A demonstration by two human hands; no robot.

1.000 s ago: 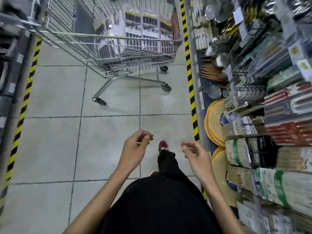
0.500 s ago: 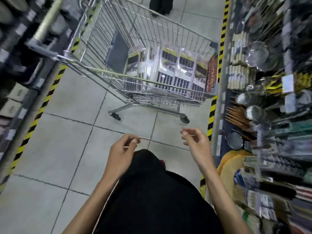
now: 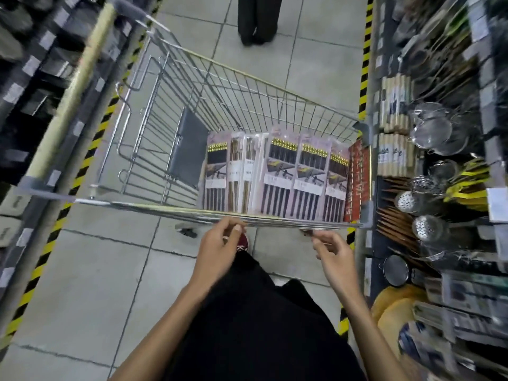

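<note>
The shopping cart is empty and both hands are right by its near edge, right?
Not quite. The cart is not empty: the head view shows chopstick packs standing in its right end. Both the left hand and the right hand are indeed by its near edge.

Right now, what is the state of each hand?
Left hand: fingers curled; whether it holds anything cannot be told.
Right hand: fingers curled; cannot be told either.

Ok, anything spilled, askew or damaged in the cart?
Nothing stands out. The chopstick packs stand upright in a tidy row at the right end of the cart, none fallen or torn that I can see.
</note>
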